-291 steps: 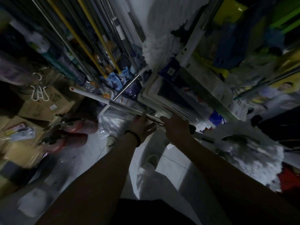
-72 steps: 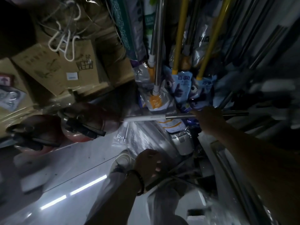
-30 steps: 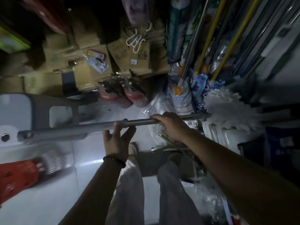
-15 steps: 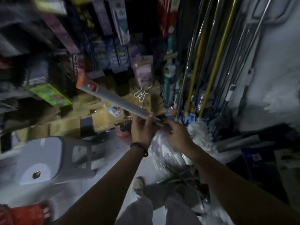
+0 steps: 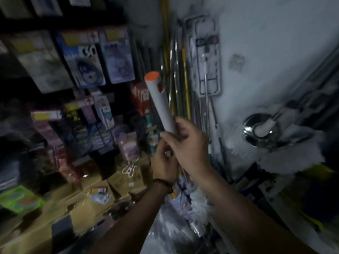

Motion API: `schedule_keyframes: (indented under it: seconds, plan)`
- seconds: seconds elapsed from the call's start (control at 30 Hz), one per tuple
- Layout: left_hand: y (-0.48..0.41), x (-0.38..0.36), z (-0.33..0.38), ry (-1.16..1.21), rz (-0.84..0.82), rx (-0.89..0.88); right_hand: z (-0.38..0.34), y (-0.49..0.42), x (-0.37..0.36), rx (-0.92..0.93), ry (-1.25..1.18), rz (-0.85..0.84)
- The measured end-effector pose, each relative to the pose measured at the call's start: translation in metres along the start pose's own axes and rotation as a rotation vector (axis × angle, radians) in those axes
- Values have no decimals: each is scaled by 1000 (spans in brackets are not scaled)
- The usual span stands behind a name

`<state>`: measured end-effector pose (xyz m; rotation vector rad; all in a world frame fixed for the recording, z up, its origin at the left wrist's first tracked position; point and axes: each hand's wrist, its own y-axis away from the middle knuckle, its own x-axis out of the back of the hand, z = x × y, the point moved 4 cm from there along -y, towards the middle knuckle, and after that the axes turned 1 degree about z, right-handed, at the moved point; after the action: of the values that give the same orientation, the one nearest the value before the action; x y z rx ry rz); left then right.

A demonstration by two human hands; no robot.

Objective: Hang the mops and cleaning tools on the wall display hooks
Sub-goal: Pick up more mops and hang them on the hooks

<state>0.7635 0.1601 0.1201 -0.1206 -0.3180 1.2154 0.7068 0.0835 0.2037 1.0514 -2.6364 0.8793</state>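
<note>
Dim, blurred view. Landmark for positions: the bundle of hanging poles (image 5: 176, 70), yellow and bare metal, against the wall. The mop handle (image 5: 161, 105) is just left of the hanging poles and in front of them. It is tilted a little off vertical, with the orange end cap (image 5: 151, 76) uppermost. The right hand (image 5: 189, 145) is wrapped round the handle where the pale grip sleeve ends, thumb lying along it. The left hand (image 5: 162, 163), with a dark wrist band (image 5: 163, 182), is directly below and also closed round the shaft, the two hands touching. The lower part of the shaft and the mop head are hidden behind the hands and forearms. I cannot tell whether the white fringe low in the frame belongs to this mop. Left of the hanging poles are racks of packaged goods (image 5: 84, 65), with cardboard boxes (image 5: 88, 204) below them. Right of the poles a shiny metal disc (image 5: 260, 131) sits among white mop fibres. No hook is visible, since the tops of the hanging poles run out of frame. Handling judgement: the shaft looks rigid and light, and the smooth sleeve may be slippery. The weight probably sits at the hidden head end, so the raised tip would swing easily. I would hold on the sleeve with one hand well below it to steer, and leave the cap end free for the hook. Risk: the tip could knock neighbouring poles loose.
</note>
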Motion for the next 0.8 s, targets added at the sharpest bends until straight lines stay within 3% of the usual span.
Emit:
schedule_keyframes:
  seconds: [0.13, 0.3, 0.43, 0.53, 0.8]
  plan:
    - [-25, -19, 61, 91, -35, -37, -35, -37, 54, 46, 67, 209]
    - [-61, -59, 119, 37, -276, -191, -62, -80, 129, 74, 165, 370]
    - [-81, -92, 168, 44, -554, -366, -70, -105, 180, 97, 181, 374]
    - [-89, -115, 198, 226, -702, -311, -75, -126, 210, 103, 168, 351]
    - [-100, -157, 273, 392, -664, -308, -84, -182, 282, 124, 61, 353]
